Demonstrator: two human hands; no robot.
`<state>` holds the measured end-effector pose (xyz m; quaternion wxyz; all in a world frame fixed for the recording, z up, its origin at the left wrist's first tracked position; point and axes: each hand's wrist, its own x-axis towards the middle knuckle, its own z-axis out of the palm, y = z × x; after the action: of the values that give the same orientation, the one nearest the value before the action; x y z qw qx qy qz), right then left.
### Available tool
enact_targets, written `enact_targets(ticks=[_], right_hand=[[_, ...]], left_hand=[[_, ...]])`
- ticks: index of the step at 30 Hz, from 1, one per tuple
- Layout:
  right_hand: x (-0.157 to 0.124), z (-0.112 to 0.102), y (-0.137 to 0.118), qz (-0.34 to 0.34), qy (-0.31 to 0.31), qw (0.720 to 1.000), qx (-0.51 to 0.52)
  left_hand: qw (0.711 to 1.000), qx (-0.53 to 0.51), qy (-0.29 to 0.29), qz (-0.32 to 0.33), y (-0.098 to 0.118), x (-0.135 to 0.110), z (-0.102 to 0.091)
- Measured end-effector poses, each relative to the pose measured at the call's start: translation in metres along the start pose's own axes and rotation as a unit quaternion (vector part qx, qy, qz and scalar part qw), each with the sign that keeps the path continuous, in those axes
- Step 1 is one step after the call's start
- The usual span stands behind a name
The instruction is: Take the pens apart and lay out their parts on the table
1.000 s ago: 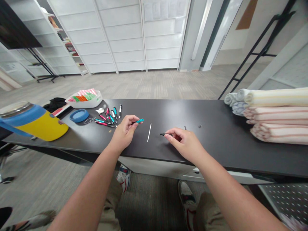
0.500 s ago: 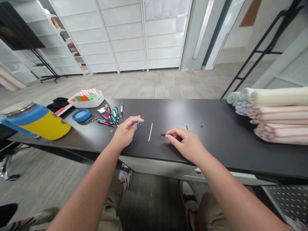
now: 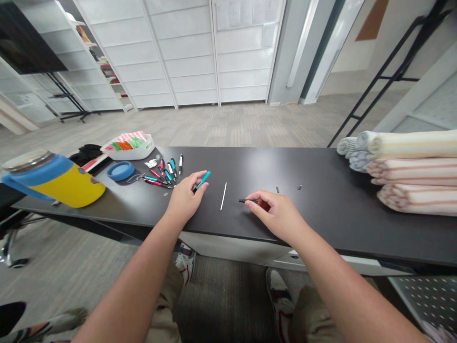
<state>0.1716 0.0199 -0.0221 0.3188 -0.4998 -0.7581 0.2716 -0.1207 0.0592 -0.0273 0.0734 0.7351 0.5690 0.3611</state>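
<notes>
Across the dark tabletop (image 3: 332, 205), left of the white stick (image 3: 223, 196), my left hand (image 3: 186, 194) grips the teal barrel (image 3: 204, 179), just swung from end-on to lengthwise; right of the white stick, my right hand (image 3: 273, 209) pinches a black piece (image 3: 243, 200), so the parts remain apart.

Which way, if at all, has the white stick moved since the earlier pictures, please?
No; judged against the desk, the white stick shows no visible shift in any direction.

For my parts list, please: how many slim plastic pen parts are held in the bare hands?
2: one turquoise tube-shaped plastic part in the left hand, one thin black plastic part in the right hand. Others may be hidden.
</notes>
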Motion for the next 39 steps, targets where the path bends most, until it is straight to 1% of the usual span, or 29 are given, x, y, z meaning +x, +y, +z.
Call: enact_targets(ticks=[2,3,5,8,11,15,17,19,20,23,26,28,31,36,39], right_hand=[[0.0,0.0,-0.001,-0.005,0.001,1.0,-0.001],[0.0,0.0,-0.001,-0.007,0.002,1.0,-0.003],[0.0,0.0,0.0,-0.008,0.002,1.0,-0.004],[0.0,0.001,0.001,-0.01,0.002,1.0,-0.008],[0.001,0.002,0.003,-0.013,0.004,1.0,-0.012],[0.003,0.003,0.005,-0.022,0.0,1.0,-0.015],[0.003,0.003,0.006,-0.03,0.001,0.999,-0.015],[0.003,0.004,0.006,-0.038,0.002,0.999,-0.014],[0.003,0.004,0.006,-0.04,0.004,0.999,-0.013],[0.002,0.004,0.006,-0.032,0.002,0.999,-0.004],[0.002,0.004,0.005,-0.011,-0.004,1.0,0.023],[0.002,0.003,0.005,-0.004,-0.012,0.999,0.035],[0.002,0.002,0.004,0.0,-0.025,0.999,0.041],[0.001,0.002,0.003,-0.003,-0.047,0.997,0.058],[0.001,0.003,0.005,0.003,-0.027,0.997,0.07]], left_hand=[[0.997,0.073,0.015,-0.014,0.003,-0.001,0.002],[0.994,0.107,0.011,-0.009,0.005,-0.002,0.003],[0.985,0.174,-0.01,0.001,0.009,-0.003,0.005],[0.967,0.254,-0.033,-0.018,0.015,-0.006,0.006],[0.96,0.277,-0.032,-0.036,0.014,-0.008,0.006],[0.964,0.261,-0.03,-0.038,0.007,-0.01,0.006],[0.965,0.26,-0.001,-0.015,0.007,-0.01,0.005],[0.968,0.249,0.024,0.026,0.011,-0.01,0.004],[0.971,0.233,0.028,0.052,0.014,-0.01,0.004],[0.975,0.163,0.001,0.152,0.03,-0.014,0.005],[0.959,0.132,-0.026,0.249,0.046,-0.019,0.012],[0.946,0.134,-0.034,0.292,0.053,-0.021,0.017],[0.938,0.134,-0.042,0.316,0.059,-0.023,0.023],[0.939,0.124,-0.065,0.315,0.059,-0.023,0.025],[0.941,0.128,-0.064,0.308,0.058,-0.023,0.025]])
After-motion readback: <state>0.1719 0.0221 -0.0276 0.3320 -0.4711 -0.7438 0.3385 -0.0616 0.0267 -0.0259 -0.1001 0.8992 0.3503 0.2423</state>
